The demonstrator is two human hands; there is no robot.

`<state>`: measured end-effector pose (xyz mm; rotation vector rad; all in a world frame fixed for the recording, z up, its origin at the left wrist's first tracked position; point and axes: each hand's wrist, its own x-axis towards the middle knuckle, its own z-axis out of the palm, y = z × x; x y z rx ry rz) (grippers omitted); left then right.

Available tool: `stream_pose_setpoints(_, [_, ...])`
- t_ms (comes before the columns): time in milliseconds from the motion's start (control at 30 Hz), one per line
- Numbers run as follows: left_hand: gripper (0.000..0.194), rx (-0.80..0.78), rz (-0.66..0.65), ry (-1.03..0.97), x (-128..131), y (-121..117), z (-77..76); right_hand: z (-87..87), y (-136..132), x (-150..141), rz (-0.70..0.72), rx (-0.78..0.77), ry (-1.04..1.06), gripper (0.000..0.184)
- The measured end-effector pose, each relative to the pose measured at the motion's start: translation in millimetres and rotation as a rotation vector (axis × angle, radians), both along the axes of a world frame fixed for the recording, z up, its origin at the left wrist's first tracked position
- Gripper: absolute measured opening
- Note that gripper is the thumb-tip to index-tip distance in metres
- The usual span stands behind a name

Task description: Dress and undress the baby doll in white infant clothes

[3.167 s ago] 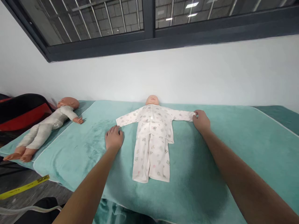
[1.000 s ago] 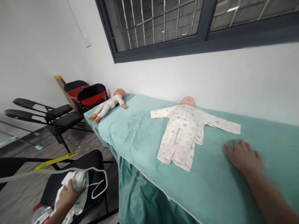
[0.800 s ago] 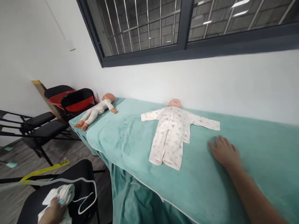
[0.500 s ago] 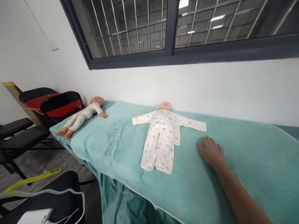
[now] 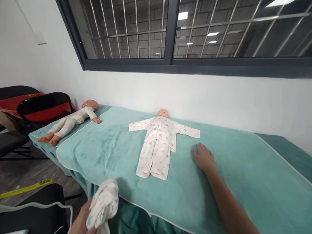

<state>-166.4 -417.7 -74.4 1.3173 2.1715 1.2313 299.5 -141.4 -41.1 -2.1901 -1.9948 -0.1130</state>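
1. Down at the bottom edge, left of center: can only see part of left hand (image 5: 82,218), cut off below by the frame. Closed around white cloth bundle (image 5: 105,201), a bit blurry, w/ greenish marks. Can't make out the folds or what kind of cloth, tbh. Also lost past the frame at its lower end.
2. Held up in front of near edge of green blanket (image 5: 234,175), blocking a bit of the pale trim.
3. Over on the right: right hand (image 5: 204,158), back up, fingers loose and stretched fwd, slightly spread, def. unclenched. Can't see the palm, so can't tell if pressing down or barely touching. Just below a sleeve cuff, apart from it. Forearm angled in from bottom right, cropped.
4. Mid-blanket: patterned top (image 5: 159,128) laid out w/ sleeves wide, overlapping matching pants (image 5: 156,159) at the waist afaict. Right above the collar, doll head (image 5: 162,112). Can't tell abt a body underneath.
5. Far left: doll in white (image 5: 73,120), lying w/ one arm toward the blanket, other one hidden.
6. Bottom left: black chair (image 5: 46,214), mostly cut off, pale cord (image 5: 31,204) across it. Also smth white (image 5: 19,232) at the edge, too cropped to ID.
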Motion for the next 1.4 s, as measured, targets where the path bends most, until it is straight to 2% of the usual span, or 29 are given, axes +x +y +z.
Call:
stream_pose_setpoints(100, [0.066,0.138,0.160,-0.048,11,59,41.9,0.2,-2,-1,-0.001,0.016,0.013,0.050])
stream_pose_setpoints(200, [0.066,0.259,0.254,-0.153,28,115,78.6,1.9,-4,-1,-0.014,0.026,0.058,0.050])
stream_pose_setpoints(267, [0.066,0.312,0.274,-0.253,39,142,91.8,4.3,-6,-2,-0.015,0.039,0.140,0.048])
stream_pose_setpoints(367, [0.066,0.320,0.232,-0.456,56,169,99.7,9.5,-15,-5,0.002,0.059,0.433,0.046])
stream_pose_setpoints(433, [0.063,0.334,0.132,-0.660,67,182,104.8,15.5,-27,-15,0.029,0.087,0.647,0.045])
stream_pose_setpoints(500, [0.060,0.362,-0.056,-0.884,79,194,113.8,26.2,-43,-34,0.081,0.162,0.850,0.044])
stream_pose_setpoints(567, [0.058,0.365,-0.250,-1.022,94,206,125.8,43.8,-60,-63,0.175,0.243,1.079,0.043])
stream_pose_setpoints(633, [0.054,0.321,-0.371,-1.065,114,216,137.6,67.8,-74,-96,0.281,0.247,1.266,0.052])
stream_pose_setpoints(700, [0.052,0.268,-0.468,-1.052,138,222,146.1,93.9,-80,-127,0.419,0.102,1.418,0.073])
stream_pose_setpoints(800, [0.054,0.270,-0.572,-0.877,170,222,152.3,123.2,-80,-161,0.531,0.012,1.506,0.087])
stream_pose_setpoints(867, [0.055,0.291,-0.638,-0.757,182,218,153.9,131.2,-76,-173,0.502,0.039,1.520,0.089])
stream_pose_setpoints(933, [0.052,0.284,-0.724,-0.693,183,215,153.9,132.9,-72,-175,0.449,0.092,1.514,0.088])
stream_pose_setpoints(1067, [0.049,0.257,-0.888,-0.501,159,216,140.8,141.2,-62,-151,0.409,0.175,1.288,0.076])
stream_pose_setpoints(1133, [0.044,0.278,-0.862,-0.352,142,221,125.7,151.9,-53,-124,0.354,0.286,1.104,0.075])
stream_pose_setpoints(1233, [0.035,0.298,-0.720,-0.136,122,229,96.4,159.2,-37,-75,0.204,0.476,0.884,0.080])
stream_pose_setpoints(1300, [0.034,0.296,-0.680,-0.023,116,232,76.3,145.6,-27,-47,0.112,0.507,0.682,0.083])
stream_pose_setpoints(1333, [0.034,0.298,-0.685,0.009,116,233,67.1,132.0,-24,-37,0.067,0.450,0.593,0.083])
stream_pose_setpoints(1400, [0.033,0.314,-0.703,0.032,118,234,51.6,96.0,-21,-24,-0.022,0.202,0.398,0.085])
